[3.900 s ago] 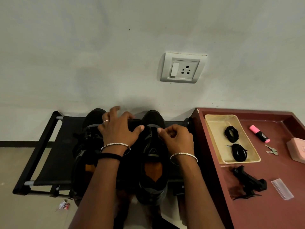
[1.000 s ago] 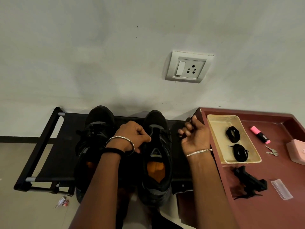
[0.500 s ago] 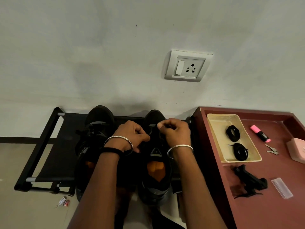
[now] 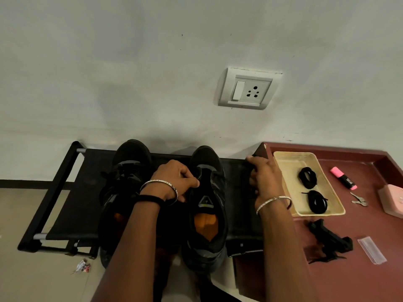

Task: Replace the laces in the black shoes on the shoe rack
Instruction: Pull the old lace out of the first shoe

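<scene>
Two black shoes stand toe to the wall on the black shoe rack: the left shoe and the right shoe, which shows an orange insole. My left hand grips the right shoe's upper edge beside the tongue. My right hand is off to the right over the rack's end, with its fingers curled on a thin black lace that is barely visible against the rack. Two coiled black laces lie in a beige tray.
The tray sits on a dark red table to the right of the rack. On the table lie a pink highlighter, keys, a pink box, a black object and a clear plastic strip. A wall socket is above.
My right hand has moved from the right shoe's eyelets out to the right, over the rack's end. My left hand stays on the shoe.
</scene>
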